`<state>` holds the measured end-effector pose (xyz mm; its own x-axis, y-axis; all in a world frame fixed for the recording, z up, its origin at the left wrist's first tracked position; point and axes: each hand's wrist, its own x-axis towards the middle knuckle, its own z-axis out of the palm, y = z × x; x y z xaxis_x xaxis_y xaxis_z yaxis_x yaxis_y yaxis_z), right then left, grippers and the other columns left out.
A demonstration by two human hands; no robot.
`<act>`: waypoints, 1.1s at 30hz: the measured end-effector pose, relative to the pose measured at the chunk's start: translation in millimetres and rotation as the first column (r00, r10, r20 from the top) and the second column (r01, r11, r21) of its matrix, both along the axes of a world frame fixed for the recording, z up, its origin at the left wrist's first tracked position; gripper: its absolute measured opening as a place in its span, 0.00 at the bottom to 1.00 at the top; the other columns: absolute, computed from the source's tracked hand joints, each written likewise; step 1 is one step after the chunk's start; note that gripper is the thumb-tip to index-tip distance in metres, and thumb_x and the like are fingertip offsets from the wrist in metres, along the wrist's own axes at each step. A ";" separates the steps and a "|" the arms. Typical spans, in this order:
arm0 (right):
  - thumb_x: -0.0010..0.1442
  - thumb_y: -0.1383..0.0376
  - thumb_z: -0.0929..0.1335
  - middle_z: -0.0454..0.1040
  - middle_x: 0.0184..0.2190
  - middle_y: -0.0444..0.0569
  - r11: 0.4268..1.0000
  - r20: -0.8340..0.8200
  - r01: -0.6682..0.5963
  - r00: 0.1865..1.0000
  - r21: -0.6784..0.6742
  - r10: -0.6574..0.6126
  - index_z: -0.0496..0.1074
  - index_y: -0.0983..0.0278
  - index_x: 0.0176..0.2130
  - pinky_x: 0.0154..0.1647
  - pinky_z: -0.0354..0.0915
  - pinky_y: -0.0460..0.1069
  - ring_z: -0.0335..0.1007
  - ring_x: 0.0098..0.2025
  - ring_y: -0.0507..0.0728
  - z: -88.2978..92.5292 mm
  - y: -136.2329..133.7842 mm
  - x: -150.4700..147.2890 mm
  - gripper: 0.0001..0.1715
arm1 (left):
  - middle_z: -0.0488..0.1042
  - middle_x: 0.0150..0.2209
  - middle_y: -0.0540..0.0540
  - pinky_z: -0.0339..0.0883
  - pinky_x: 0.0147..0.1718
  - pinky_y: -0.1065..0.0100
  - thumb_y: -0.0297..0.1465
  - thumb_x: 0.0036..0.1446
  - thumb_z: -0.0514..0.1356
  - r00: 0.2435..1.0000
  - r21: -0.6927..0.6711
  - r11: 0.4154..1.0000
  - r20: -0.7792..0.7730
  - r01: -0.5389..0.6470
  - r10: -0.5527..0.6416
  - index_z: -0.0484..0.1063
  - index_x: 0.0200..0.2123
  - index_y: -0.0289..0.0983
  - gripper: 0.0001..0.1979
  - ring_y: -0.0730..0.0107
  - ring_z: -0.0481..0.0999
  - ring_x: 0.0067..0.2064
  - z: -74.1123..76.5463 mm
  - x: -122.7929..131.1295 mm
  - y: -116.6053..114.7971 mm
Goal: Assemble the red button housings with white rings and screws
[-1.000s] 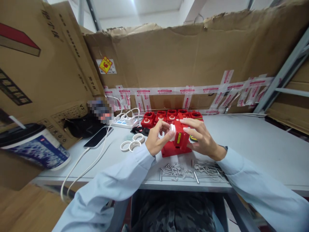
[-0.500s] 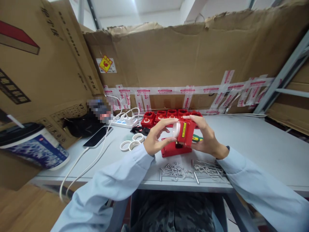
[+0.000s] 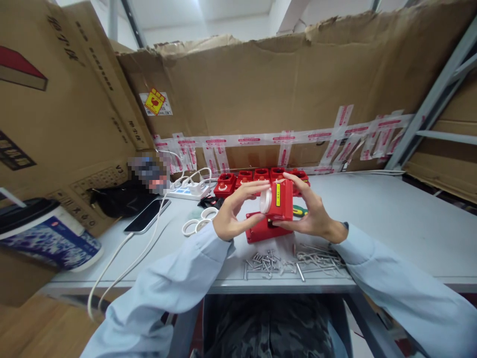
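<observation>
Above the middle of the desk my right hand [image 3: 313, 213] grips a red plastic box [image 3: 284, 200] with a yellow label, tilted so that one face points left. On that face sits a round white cap [image 3: 265, 200], with the fingers and thumb of my left hand [image 3: 231, 213] closed around it. Whether the cap is fastened to the box I cannot tell. Beneath them, a red base part [image 3: 257, 231] lies on the desk, partly hidden by the box. Behind my right fingers shows the green and yellow handle [image 3: 299, 211] of a tool.
Screws [image 3: 265, 261] and thin chains [image 3: 321, 257] lie near the front edge. Several red boxes [image 3: 224, 184] line the back. White rings [image 3: 190, 227], a phone [image 3: 147, 216], a power strip [image 3: 191, 190] and a cup [image 3: 48, 236] stand or lie left. Cardboard [image 3: 238, 89] walls the back.
The view has shifted slightly. The red box has turned a little between my hands, and the white cap's rim shows more clearly. Both hands keep their grip.
</observation>
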<state>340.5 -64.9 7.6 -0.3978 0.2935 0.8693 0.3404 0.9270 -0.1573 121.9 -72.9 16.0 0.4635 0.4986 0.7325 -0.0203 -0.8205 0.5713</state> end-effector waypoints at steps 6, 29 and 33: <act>0.43 0.56 0.76 0.65 0.56 0.56 1.000 0.045 -0.014 0.999 0.025 0.013 0.49 0.59 0.64 0.52 0.67 0.58 0.65 0.55 0.64 2.2 -0.7 -1.6 0.57 | 0.70 0.51 0.39 0.66 0.50 0.59 0.35 0.56 0.60 0.993 -0.141 0.984 0.023 -0.112 0.116 0.68 0.52 0.38 0.20 0.59 0.70 0.52 -0.2 -1.3 0.2; 0.42 0.54 0.76 0.63 0.58 0.55 1.000 0.052 -0.027 0.998 -0.009 0.027 0.48 0.59 0.65 0.54 0.65 0.58 0.64 0.55 0.63 5.9 -3.1 -3.0 0.59 | 0.75 0.44 0.40 0.67 0.46 0.62 0.34 0.56 0.60 0.974 -0.028 0.974 -0.043 -0.223 0.222 0.71 0.46 0.35 0.15 0.63 0.74 0.45 -5.3 -0.5 3.7; 0.44 0.54 0.75 0.65 0.57 0.55 1.000 0.048 -0.005 0.999 -0.009 0.005 0.49 0.59 0.64 0.50 0.68 0.58 0.66 0.53 0.63 7.1 -4.0 -3.5 0.57 | 0.74 0.47 0.40 0.66 0.47 0.60 0.38 0.61 0.54 0.984 -0.120 0.977 0.002 -0.178 0.179 0.69 0.51 0.36 0.18 0.61 0.73 0.47 -5.4 -0.4 0.5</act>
<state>337.0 -68.8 14.7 -0.4401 0.2992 0.8466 0.3429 0.9274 -0.1495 121.5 -72.4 10.6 0.3497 0.6564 0.6684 0.1124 -0.7377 0.6657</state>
